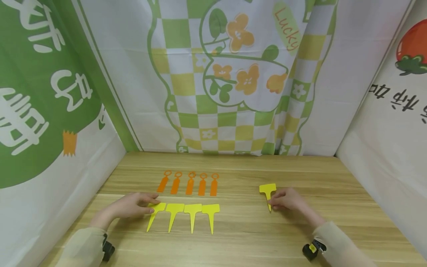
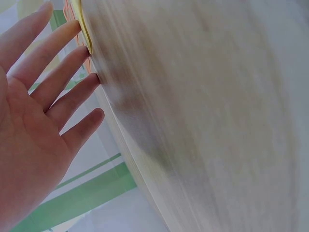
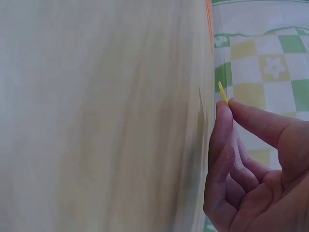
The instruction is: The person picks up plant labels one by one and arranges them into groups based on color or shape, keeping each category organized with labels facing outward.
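Note:
In the head view my right hand (image 1: 287,199) pinches the stem of a yellow T-shaped plant label (image 1: 268,188) between thumb and fingertips, its head pointing away from me. The right wrist view shows the label's thin tip (image 3: 222,92) poking past the pinch, off the tabletop. My left hand (image 1: 131,205) lies at the leftmost yellow label (image 1: 159,207) of a row, fingertips touching its head. In the left wrist view that hand (image 2: 43,101) has its fingers spread and fairly straight. Beside that label, several more yellow labels (image 1: 192,209) lie in line, stems toward me.
Behind the yellow row lie several orange tags with ring ends (image 1: 190,185), side by side. The wooden table (image 1: 240,241) meets a checked, flowered curtain (image 1: 233,122) at the back. Printed cloth walls stand at left (image 1: 110,148) and right (image 1: 377,148).

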`<state>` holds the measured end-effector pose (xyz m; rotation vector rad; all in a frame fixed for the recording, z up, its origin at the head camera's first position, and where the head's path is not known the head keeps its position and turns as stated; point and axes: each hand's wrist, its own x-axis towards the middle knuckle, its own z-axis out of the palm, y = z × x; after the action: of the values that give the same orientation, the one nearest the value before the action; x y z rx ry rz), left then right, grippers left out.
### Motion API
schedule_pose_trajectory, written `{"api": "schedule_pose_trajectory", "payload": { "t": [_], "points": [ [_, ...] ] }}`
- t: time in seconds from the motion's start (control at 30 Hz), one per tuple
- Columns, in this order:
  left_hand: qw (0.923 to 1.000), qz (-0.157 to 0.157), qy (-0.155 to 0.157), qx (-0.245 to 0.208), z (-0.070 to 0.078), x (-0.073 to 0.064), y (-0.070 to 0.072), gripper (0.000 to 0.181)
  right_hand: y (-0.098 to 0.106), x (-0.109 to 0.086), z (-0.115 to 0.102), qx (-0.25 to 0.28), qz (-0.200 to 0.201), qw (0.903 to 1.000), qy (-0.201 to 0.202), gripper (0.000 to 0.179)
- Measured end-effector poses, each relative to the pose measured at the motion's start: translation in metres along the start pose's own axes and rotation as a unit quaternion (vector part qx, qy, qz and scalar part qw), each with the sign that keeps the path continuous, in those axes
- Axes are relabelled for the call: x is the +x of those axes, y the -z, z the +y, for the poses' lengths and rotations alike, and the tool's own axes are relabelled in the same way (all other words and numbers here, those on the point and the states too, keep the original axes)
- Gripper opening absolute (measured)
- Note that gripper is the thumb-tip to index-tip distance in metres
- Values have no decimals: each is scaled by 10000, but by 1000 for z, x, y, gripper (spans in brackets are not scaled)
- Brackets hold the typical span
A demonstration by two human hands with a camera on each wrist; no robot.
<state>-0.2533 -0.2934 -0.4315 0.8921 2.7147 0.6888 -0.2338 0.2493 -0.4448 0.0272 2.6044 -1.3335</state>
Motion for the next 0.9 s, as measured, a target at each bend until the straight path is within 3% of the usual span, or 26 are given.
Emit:
{"api": "schedule_pose_trajectory", "payload": {
  "t": [0.27, 0.9],
  "points": [
    [10000, 31, 21, 41, 1, 0, 0, 44, -9, -5, -7, 127, -214, 9996, 162, 23],
    [10000, 6, 31, 14, 0, 0, 1, 44, -32, -5, -14, 879, -723, 9935, 92, 21]
  ]
}}
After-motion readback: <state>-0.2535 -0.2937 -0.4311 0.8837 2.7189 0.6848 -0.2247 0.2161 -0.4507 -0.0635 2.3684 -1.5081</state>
